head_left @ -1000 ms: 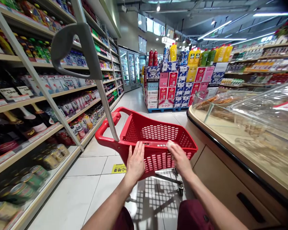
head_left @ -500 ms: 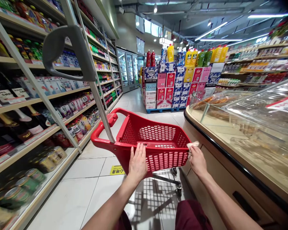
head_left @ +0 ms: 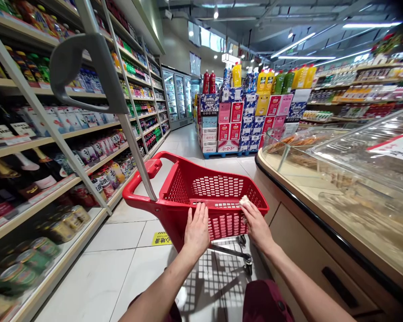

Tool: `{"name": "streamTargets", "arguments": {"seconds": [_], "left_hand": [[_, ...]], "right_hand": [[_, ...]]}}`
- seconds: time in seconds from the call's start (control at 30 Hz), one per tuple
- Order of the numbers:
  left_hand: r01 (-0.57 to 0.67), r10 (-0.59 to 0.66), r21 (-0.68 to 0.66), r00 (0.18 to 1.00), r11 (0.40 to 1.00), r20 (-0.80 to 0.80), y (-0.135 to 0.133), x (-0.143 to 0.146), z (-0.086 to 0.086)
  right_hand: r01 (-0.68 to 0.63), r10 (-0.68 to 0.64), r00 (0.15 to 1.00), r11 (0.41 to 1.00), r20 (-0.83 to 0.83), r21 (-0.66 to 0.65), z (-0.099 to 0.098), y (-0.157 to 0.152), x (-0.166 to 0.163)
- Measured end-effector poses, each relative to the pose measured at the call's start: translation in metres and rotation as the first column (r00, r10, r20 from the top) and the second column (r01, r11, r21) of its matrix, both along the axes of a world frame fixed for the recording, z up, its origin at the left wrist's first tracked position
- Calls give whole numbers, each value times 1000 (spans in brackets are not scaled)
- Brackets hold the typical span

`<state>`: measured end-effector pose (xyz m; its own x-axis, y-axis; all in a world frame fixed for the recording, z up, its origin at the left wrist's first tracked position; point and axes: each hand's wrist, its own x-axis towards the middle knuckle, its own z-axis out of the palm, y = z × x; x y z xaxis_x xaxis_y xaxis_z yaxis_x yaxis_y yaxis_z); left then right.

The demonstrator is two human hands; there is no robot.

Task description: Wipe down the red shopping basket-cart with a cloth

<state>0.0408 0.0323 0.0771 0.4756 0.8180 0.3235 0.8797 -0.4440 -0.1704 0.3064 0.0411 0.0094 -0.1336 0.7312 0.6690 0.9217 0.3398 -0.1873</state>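
Observation:
A red plastic shopping cart [head_left: 218, 182] with a perforated basket stands in front of me, its handle end to the left. My left hand [head_left: 197, 227] lies flat against the near side of the basket, fingers stretched out, holding nothing. On the same near rim, further right, my right hand [head_left: 256, 222] presses a crumpled whitish cloth [head_left: 245, 201] over the edge. The cloth is mostly covered by the fingers. Rising from the cart's left end is a metal pole with a grey loop handle [head_left: 116, 74]. The basket looks empty inside.
Drink shelves [head_left: 67, 136] line the left side. A glass-topped food counter [head_left: 289, 188] runs close along the right. Stacked drink cartons [head_left: 230, 123] stand ahead on a blue pallet. A yellow floor sticker [head_left: 161, 238] lies on the tiles, and glass-door fridges [head_left: 179, 96] are at the back.
My right hand has slid left with the cloth along the near rim, away from the basket's right corner. My left hand stays against the basket's side.

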Motion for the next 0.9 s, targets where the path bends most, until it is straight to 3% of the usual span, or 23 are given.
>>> {"name": "streamTargets", "arguments": {"seconds": [0.07, 0.2, 0.23, 0.37, 0.4, 0.57, 0.63, 0.77, 0.83, 0.9], "left_hand": [[14, -14, -6, 1000, 1000, -5, -1, -1, 1], [10, -10, 0, 1000, 1000, 4, -3, 1, 1], [3, -3, 0, 1000, 1000, 7, -3, 2, 1], [2, -2, -17, 1000, 1000, 7, -3, 2, 3], [6, -6, -26, 1000, 1000, 2, -4, 1, 4], [15, -16, -58, 1000, 998, -5, -5, -1, 4], [13, -12, -58, 1000, 998, 9, -6, 0, 4], [8, -7, -53, 1000, 999, 14, -8, -1, 4], [14, -14, -54, 1000, 998, 2, -9, -2, 5], [18, -18, -57, 1000, 998, -11, -10, -1, 6]], "right_hand": [[16, -16, 1000, 1000, 0, -17, 2, -1, 6], [267, -268, 954, 963, -136, -26, 2, 1, 11], [241, -242, 961, 970, -136, -23, 3, 1, 5], [-86, 85, 996, 996, -36, -8, 7, 0, -19], [-104, 103, 994, 994, -30, -14, 7, 0, -17], [208, -209, 968, 978, -137, -22, 10, 6, -4], [129, -129, 984, 992, -122, -5, 15, 5, -22], [-204, 204, 979, 979, -17, 1, 22, 2, -49], [-138, 138, 990, 990, -27, -4, 21, 5, -37], [65, -66, 993, 998, -95, -13, 21, 9, -22]]}}
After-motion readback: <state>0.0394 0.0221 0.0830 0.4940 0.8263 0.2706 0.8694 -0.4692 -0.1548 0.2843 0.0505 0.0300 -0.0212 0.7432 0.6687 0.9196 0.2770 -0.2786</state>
